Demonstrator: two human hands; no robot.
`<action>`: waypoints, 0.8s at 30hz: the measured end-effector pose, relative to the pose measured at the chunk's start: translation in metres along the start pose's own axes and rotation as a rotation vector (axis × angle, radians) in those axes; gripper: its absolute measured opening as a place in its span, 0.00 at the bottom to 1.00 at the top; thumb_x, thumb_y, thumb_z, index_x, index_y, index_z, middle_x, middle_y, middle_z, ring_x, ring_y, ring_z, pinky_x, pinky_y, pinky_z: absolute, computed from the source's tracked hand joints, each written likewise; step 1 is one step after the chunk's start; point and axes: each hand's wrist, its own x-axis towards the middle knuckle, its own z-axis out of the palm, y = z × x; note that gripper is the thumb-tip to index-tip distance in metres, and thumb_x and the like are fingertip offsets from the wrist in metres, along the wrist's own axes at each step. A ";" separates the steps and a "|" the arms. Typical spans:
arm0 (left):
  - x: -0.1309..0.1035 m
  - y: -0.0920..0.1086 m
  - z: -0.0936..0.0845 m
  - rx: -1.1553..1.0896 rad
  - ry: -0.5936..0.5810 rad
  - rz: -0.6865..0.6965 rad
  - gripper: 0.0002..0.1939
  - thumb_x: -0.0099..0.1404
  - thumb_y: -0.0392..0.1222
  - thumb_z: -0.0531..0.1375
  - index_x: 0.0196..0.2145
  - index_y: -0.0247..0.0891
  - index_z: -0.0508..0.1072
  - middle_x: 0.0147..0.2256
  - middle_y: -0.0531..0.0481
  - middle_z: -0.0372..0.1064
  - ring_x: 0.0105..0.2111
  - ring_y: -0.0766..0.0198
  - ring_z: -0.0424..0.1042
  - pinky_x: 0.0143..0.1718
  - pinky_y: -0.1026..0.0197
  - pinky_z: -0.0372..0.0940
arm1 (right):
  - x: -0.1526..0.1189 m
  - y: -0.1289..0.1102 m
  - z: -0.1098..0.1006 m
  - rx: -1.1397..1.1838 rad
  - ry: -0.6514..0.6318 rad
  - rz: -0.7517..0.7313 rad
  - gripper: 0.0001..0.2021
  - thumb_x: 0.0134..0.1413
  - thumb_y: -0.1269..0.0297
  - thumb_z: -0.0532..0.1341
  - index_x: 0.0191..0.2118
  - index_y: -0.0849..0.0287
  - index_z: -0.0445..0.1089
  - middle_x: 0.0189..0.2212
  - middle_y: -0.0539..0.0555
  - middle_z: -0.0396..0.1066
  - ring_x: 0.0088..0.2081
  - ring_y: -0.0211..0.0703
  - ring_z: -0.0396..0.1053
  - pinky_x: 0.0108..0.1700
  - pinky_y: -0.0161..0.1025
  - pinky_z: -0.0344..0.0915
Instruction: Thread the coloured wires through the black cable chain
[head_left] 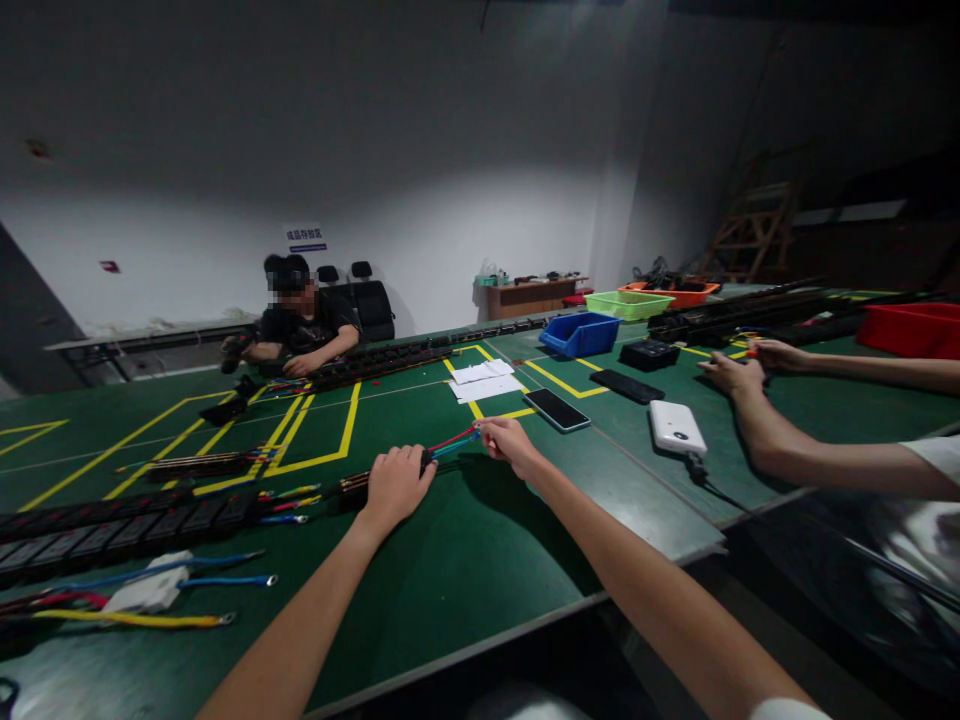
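My left hand (397, 485) is closed over the end of a dark strip with copper-coloured lines (352, 488), which lies on the green table. Red and blue-green wires (450, 443) come out of that end towards the right. My right hand (511, 445) pinches the tips of these wires between thumb and fingers. Left of my hands lie black strips with square units (161, 528), and yellow, red and blue wires stick out of their ends. Nearer to me, blue wires (229, 581) and a yellow wire (172, 621) end in ring terminals beside a white connector block (154, 585).
Papers (486, 381), a phone (556, 410), a second dark phone (627, 386) and a white power bank (677, 428) lie beyond my right hand. Behind them stands a blue bin (579, 334). One co-worker (307, 325) sits opposite; another's hands (739, 375) work at the right.
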 end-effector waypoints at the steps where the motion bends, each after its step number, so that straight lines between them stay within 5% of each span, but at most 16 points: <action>1: 0.000 0.000 0.000 -0.007 -0.001 0.000 0.20 0.74 0.54 0.48 0.46 0.38 0.73 0.43 0.41 0.75 0.44 0.52 0.72 0.43 0.53 0.62 | 0.001 0.001 -0.001 -0.002 -0.006 -0.009 0.15 0.51 0.65 0.64 0.46 0.63 0.76 0.20 0.45 0.65 0.17 0.29 0.56 0.18 0.27 0.51; 10: 0.000 -0.001 0.001 -0.038 0.011 0.021 0.20 0.74 0.53 0.48 0.46 0.38 0.73 0.41 0.42 0.75 0.42 0.54 0.72 0.42 0.55 0.62 | -0.001 0.003 -0.001 -0.153 0.058 -0.039 0.12 0.55 0.64 0.63 0.43 0.61 0.77 0.19 0.43 0.59 0.17 0.28 0.51 0.16 0.27 0.45; 16: 0.000 -0.001 0.000 -0.036 0.007 0.013 0.21 0.74 0.54 0.48 0.46 0.38 0.73 0.42 0.42 0.75 0.42 0.53 0.72 0.43 0.54 0.62 | -0.002 0.001 0.000 -0.167 0.053 -0.009 0.10 0.57 0.67 0.61 0.43 0.61 0.77 0.28 0.49 0.68 0.20 0.30 0.62 0.16 0.26 0.53; 24: 0.000 0.000 0.001 0.018 0.003 -0.003 0.20 0.74 0.54 0.48 0.46 0.38 0.73 0.43 0.41 0.75 0.44 0.52 0.71 0.43 0.53 0.61 | -0.002 0.002 0.001 -0.186 0.058 -0.102 0.10 0.55 0.66 0.65 0.43 0.62 0.78 0.27 0.50 0.72 0.21 0.30 0.61 0.17 0.26 0.54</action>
